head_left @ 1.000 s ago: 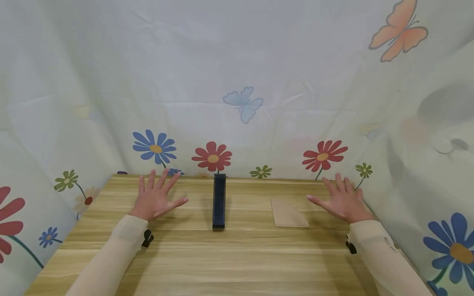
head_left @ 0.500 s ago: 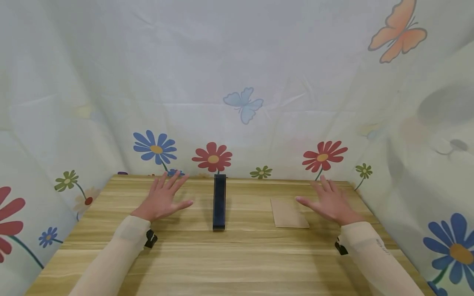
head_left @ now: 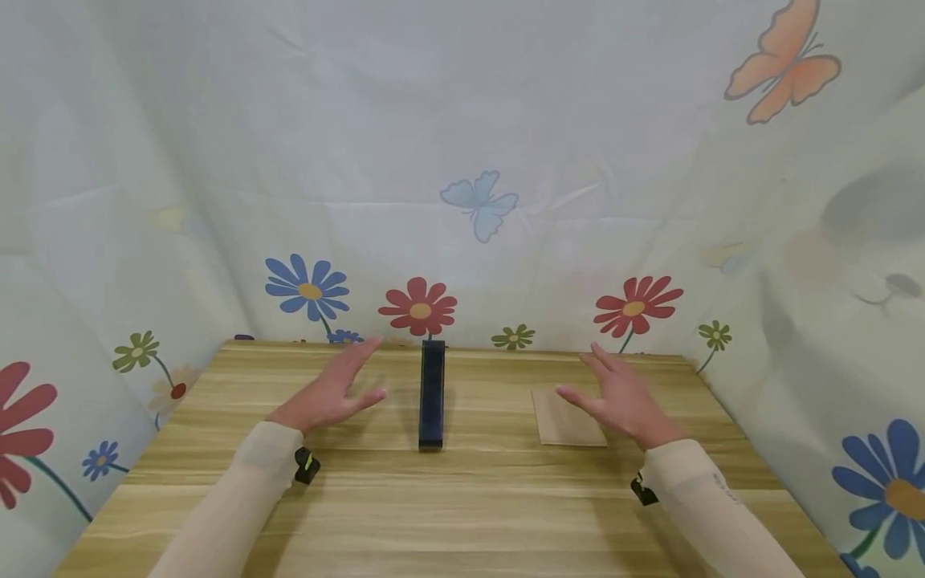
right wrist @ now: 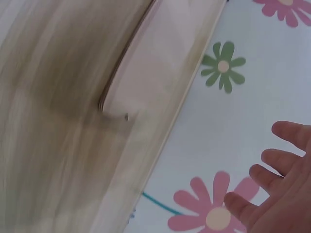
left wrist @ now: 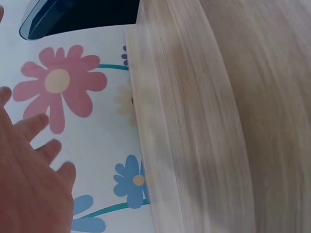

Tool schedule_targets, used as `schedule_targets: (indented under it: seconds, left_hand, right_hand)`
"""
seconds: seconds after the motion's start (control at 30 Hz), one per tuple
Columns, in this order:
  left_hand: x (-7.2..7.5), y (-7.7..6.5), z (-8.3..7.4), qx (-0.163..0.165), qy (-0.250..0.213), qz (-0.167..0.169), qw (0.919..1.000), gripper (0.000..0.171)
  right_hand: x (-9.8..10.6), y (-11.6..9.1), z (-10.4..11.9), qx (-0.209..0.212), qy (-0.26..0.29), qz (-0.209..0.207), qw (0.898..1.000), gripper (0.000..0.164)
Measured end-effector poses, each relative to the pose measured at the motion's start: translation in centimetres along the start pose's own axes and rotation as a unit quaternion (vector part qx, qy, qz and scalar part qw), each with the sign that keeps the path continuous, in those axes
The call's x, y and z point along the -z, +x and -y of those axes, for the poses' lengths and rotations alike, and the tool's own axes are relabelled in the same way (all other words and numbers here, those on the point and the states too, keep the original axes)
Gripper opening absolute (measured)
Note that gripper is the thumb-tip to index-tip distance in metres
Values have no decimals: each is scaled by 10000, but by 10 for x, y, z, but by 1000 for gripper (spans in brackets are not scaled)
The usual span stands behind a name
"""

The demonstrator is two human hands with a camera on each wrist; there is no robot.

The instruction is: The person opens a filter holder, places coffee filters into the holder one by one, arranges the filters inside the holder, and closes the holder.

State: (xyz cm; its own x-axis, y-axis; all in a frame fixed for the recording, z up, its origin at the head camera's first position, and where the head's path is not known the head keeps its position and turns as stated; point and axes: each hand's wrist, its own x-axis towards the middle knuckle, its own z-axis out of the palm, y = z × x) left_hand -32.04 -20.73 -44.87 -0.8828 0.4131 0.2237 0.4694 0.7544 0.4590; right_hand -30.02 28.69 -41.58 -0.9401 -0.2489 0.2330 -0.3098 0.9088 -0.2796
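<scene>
A long, narrow dark blue case (head_left: 432, 397) with black ends is on the wooden table, left of centre; part of it shows in the left wrist view as a dark shape (left wrist: 92, 14). My left hand (head_left: 325, 399) hovers to its left, fingers extended and thumb apart, holding nothing. To the right lies a flat tan piece (head_left: 564, 425), with thin layers along one edge in the right wrist view (right wrist: 141, 63). Over its right side is my right hand (head_left: 625, 401), fingers spread and holding nothing; the hand hides a corner of the piece.
The wooden table (head_left: 462, 514) ends at a white curtain (head_left: 361, 233) printed with flowers and butterflies. This curtain also runs along the left and right sides. Each wrist carries a small black strap piece.
Both hands have moved inward: the left one rightward toward the dark blue case, the right one leftward over the tan piece. The two objects have stayed in place.
</scene>
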Motion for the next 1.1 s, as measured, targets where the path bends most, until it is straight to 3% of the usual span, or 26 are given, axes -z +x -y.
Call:
schedule_targets:
  seconds: [0.2, 0.67, 0.87, 1.1]
  left_hand:
    - [-1, 0, -8, 62, -300, 71, 9995, 92]
    - [-14, 11, -20, 109, -1091, -351, 9934, 77]
    - [-23, 20, -19, -14, -1648, -364, 9857, 72]
    - [-34, 27, -22, 119, -2115, -297, 9769, 62]
  right_hand:
    - [-12, 0, 15, 202, 336, -115, 9992, 88]
    - [-34, 3, 54, 131, 1527, -93, 9881, 80]
    - [-43, 5, 79, -58, 2187, 104, 9757, 76]
    - [-48, 7, 114, -315, 3050, 315, 9513, 72]
